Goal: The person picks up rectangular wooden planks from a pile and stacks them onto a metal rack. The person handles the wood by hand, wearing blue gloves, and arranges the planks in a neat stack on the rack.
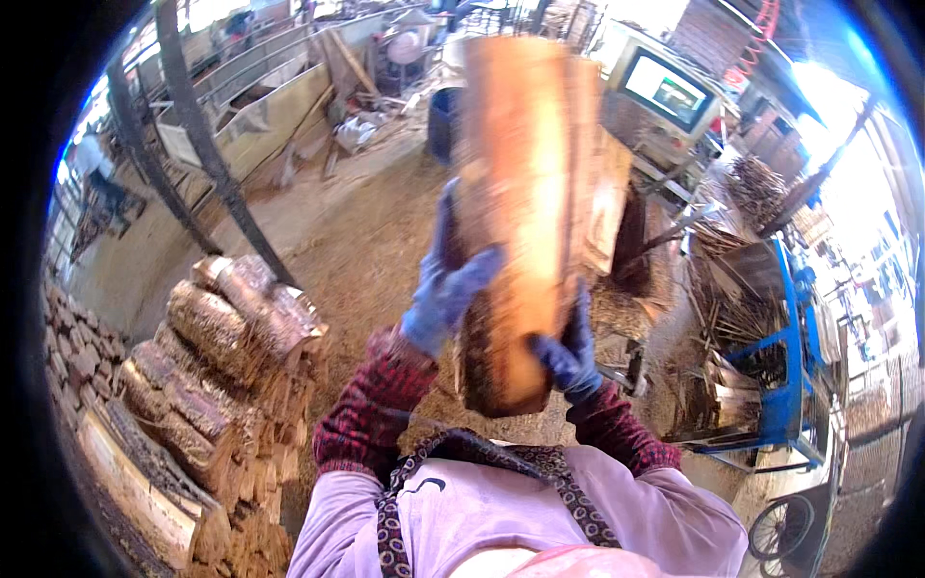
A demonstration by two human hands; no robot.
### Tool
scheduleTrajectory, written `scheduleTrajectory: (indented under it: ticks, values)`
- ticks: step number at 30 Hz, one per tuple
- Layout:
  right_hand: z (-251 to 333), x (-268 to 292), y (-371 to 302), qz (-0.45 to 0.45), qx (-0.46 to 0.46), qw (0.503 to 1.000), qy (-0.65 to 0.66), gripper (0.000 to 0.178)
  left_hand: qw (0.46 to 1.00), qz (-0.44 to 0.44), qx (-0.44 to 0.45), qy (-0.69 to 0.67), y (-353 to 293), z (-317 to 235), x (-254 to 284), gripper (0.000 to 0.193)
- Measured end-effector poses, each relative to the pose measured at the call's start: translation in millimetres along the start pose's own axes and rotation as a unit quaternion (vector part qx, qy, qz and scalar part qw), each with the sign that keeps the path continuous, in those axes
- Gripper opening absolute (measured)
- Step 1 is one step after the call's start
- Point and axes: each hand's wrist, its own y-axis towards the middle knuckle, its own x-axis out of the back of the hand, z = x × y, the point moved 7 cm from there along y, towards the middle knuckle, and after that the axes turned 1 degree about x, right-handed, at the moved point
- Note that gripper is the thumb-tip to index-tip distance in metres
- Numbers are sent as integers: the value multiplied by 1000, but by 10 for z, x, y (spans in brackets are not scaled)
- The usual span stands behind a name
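A long split log [520, 222] with an orange-brown cut face and dark bark along its edge is held up before my chest, slightly blurred. My left hand [448, 289], in a blue glove, grips its left side with the thumb across the face. On the right side, lower down, my right hand [570, 352] in a matching glove holds it too, thumb pressed on the wood near the bottom end. Both forearms wear dark red patterned sleeves. Just beyond the log, a pale board-like piece of wood [609, 197] partly shows.
Stacked logs [217, 328] rise at my left. A boxed screen [665, 89] stands at the far right, with a blue metal frame [785, 347] holding thin wood strips nearer. Dark posts [198, 116] lean at the left; a person [96, 169] is beyond them. A wheel [780, 527] shows lower right.
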Motion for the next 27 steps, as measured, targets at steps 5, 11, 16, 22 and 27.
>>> scheduleTrajectory:
  ticks: [5,11,16,22,27]
  values:
    - [-331,1858,544,-138,9,980,-145,52,933,180,-172,260,131,153,-1079,79]
    - [-2081,2509,2009,-180,-273,928,179,50,920,152,55,357,-694,655,100,73]
    - [-2057,1921,2545,-72,-122,805,-577,55,813,-97,280,501,-2386,380,2522,71]
    - [-796,-1917,2078,66,219,952,-202,61,610,-463,221,603,-4324,-710,4503,76]
    - [-242,-5660,365,526,64,840,114,66,482,-455,38,748,-3997,-2011,4552,72]
